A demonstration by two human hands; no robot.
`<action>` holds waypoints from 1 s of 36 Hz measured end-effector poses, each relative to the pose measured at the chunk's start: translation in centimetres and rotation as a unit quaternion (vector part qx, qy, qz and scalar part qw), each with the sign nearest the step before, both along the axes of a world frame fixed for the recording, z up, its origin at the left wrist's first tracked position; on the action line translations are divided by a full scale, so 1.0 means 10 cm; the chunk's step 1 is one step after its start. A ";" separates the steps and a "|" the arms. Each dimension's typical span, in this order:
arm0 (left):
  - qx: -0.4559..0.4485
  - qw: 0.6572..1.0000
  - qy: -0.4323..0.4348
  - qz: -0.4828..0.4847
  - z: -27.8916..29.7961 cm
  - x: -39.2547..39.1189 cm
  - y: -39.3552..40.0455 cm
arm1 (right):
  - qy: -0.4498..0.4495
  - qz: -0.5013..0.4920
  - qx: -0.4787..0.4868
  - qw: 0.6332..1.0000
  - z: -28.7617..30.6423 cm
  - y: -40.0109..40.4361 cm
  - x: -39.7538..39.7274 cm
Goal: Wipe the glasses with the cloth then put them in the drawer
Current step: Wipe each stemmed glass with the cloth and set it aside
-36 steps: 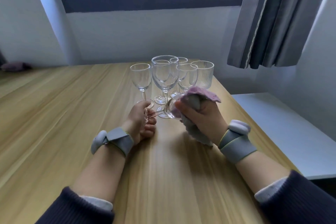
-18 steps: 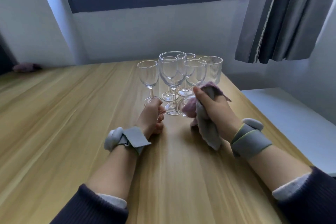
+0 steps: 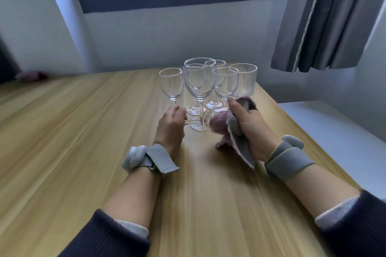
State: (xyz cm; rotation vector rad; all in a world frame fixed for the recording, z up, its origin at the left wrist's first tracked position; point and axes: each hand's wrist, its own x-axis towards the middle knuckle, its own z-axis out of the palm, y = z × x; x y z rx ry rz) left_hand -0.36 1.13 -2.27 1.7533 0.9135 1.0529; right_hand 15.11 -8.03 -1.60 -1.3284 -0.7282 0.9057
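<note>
A clear wine glass (image 3: 206,120) lies sideways just above the table, its stem pointing left. My left hand (image 3: 171,126) grips its stem and foot. My right hand (image 3: 250,125) holds a purple and grey cloth (image 3: 229,129) wrapped round the glass bowl, thumb on top. Behind them stands a cluster of several upright wine glasses (image 3: 199,83) and one ribbed tumbler (image 3: 245,80). No drawer is in view.
The wooden table (image 3: 83,142) stretches wide to the left and toward me. A pale low surface (image 3: 334,131) lies off its right edge. A grey curtain (image 3: 325,16) hangs at the right; a small purple object (image 3: 31,75) sits at the far left.
The right hand has turned the cloth round the glass bowl, thumb now higher. The view has shifted, so both hands and the glasses sit further right and lower in frame.
</note>
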 end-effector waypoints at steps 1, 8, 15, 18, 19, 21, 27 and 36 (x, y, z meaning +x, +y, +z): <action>-0.016 1.000 0.007 -0.005 0.00 0.00 0.00 | -0.028 -0.002 0.009 1.000 0.01 -0.01 -0.01; -0.313 0.946 -0.057 -0.058 0.01 0.02 0.07 | -0.198 -0.044 0.123 0.971 0.13 -0.23 -0.25; -0.357 0.929 -0.068 -0.070 0.01 0.03 0.06 | -0.161 0.036 0.096 0.982 0.17 -0.22 -0.22; -0.347 0.933 -0.077 -0.055 0.00 0.05 0.04 | -0.103 0.061 0.051 0.991 0.19 -0.18 -0.17; -0.336 0.937 -0.082 -0.050 -0.01 0.05 0.04 | -0.084 0.061 0.039 0.994 0.20 -0.18 -0.16; -0.293 0.951 -0.091 -0.045 -0.03 0.06 0.04 | -0.036 0.061 0.017 0.997 0.19 -0.17 -0.14; -0.094 0.992 -0.076 -0.045 -0.01 0.03 -0.02 | 0.078 0.097 -0.019 0.992 0.17 -0.14 -0.12; -0.120 0.986 -0.108 -0.034 0.01 0.05 -0.04 | 0.023 0.101 0.042 0.994 0.11 -0.15 -0.10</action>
